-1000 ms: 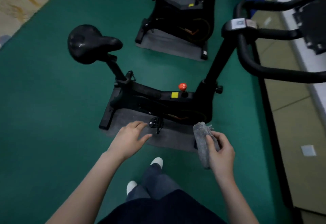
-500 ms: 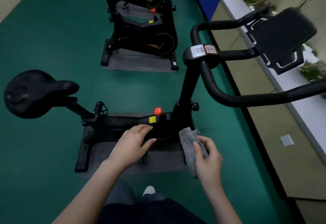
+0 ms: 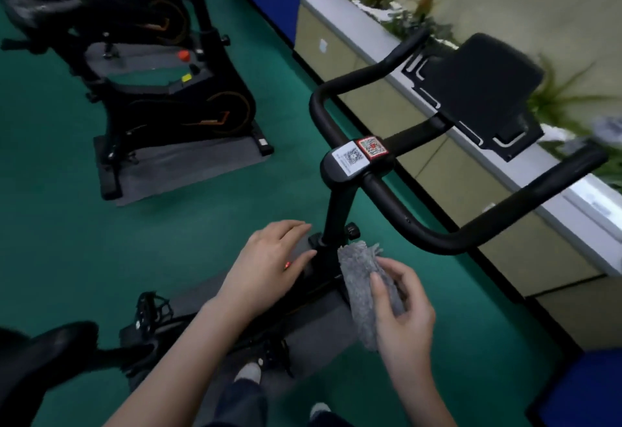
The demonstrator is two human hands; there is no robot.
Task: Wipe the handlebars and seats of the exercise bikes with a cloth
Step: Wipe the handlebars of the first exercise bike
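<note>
Head view | right hand is gripping the grey cloth under the near handlebars | left hand is hovering empty, fingers straight, just left | seat is lying near left

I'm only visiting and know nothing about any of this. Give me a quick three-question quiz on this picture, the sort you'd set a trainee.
1. Fill the gap: the grey cloth is held in the ___ hand.
2. True or false: the left hand is open and holds nothing.
3. What is stuck on the hub at the middle of the handlebar? A. two QR-code stickers; B. a water bottle; C. a folded towel.

Key: 1. right hand; 2. true; 3. A.
</note>
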